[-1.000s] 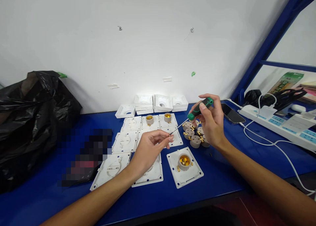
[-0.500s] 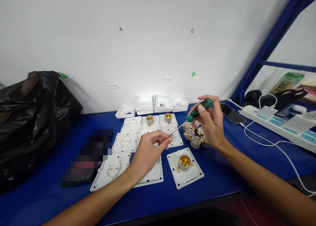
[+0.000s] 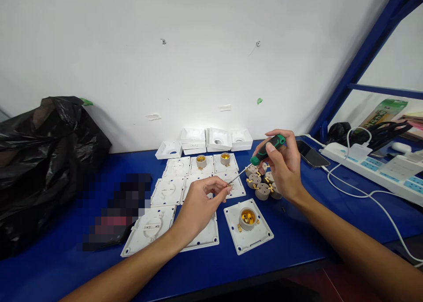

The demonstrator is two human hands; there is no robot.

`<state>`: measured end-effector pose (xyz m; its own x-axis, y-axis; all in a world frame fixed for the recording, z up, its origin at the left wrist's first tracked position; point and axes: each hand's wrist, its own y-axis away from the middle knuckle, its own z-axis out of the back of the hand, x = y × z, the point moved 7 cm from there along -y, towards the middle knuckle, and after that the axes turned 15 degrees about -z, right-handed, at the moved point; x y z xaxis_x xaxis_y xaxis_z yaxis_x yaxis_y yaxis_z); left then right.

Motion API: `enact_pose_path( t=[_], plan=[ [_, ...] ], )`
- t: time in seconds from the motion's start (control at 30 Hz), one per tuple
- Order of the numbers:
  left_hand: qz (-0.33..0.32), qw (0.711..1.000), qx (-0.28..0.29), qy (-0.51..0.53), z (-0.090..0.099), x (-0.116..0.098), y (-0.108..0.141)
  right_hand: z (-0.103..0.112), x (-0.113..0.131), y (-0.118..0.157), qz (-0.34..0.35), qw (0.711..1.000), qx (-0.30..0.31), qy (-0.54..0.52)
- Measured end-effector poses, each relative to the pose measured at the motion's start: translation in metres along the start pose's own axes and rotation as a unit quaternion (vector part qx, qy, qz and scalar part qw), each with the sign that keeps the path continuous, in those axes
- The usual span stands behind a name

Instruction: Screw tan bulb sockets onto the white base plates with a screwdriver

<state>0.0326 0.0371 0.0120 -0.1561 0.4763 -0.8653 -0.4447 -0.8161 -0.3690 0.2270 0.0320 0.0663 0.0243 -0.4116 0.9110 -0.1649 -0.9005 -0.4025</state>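
My right hand (image 3: 284,167) is closed round the green-and-black handle of a screwdriver (image 3: 266,150), whose shaft slants down to the left. At the shaft's tip my left hand (image 3: 202,201) pinches thumb and fingers together; whatever sits between them is too small to make out. Below the tip lies a square white plate (image 3: 231,240) carrying a round lamp socket (image 3: 247,222) with a brass lining. Several loose sockets (image 3: 263,191) are grouped face down under my right hand. Other white base plates (image 3: 167,191) lie in rows, partly hidden by my left hand and forearm.
White box-shaped covers (image 3: 193,134) are stacked against the wall. On the left stand a black plastic bag (image 3: 56,139) and a blurred dark item (image 3: 120,214). To the right are a phone (image 3: 311,154), a power strip (image 3: 370,163) and white cables (image 3: 350,192) on the blue table (image 3: 297,244).
Both hands and the screwdriver keep nearly the same pose, with the tip still at my left fingertips. The whole view has shifted slightly.
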Motion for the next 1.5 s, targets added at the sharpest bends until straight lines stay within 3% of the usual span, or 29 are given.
enact_pose_path(
  t=[0.5, 0.67, 0.8, 1.0, 1.17, 1.23, 1.5],
  plan=[
    [-0.045, 0.997, -0.002, -0.061, 0.002, -0.005, 0.002, -0.003, 0.014, 0.008, 0.073, 0.996, 0.011, 0.05],
    [-0.064, 0.994, 0.005, -0.084, 0.002, -0.007, 0.002, -0.003, 0.014, 0.008, 0.067, 0.997, 0.007, 0.043],
    [-0.042, 0.997, 0.017, -0.068, -0.001, -0.003, 0.002, 0.0, 0.013, 0.006, 0.064, 0.997, -0.006, 0.043],
    [-0.046, 0.994, 0.093, -0.041, -0.007, -0.004, 0.0, 0.016, 0.013, -0.006, 0.046, 0.998, -0.041, 0.011],
    [-0.053, 0.96, 0.272, -0.03, -0.022, -0.016, 0.012, 0.02, 0.009, -0.013, -0.02, 1.0, -0.004, 0.003],
    [-0.076, 0.946, 0.315, -0.022, -0.027, -0.021, 0.017, 0.016, 0.01, -0.011, -0.032, 0.999, 0.021, 0.012],
    [-0.087, 0.946, 0.307, -0.049, -0.035, -0.019, 0.016, -0.005, 0.006, 0.006, -0.021, 0.991, 0.081, 0.103]
  ],
)
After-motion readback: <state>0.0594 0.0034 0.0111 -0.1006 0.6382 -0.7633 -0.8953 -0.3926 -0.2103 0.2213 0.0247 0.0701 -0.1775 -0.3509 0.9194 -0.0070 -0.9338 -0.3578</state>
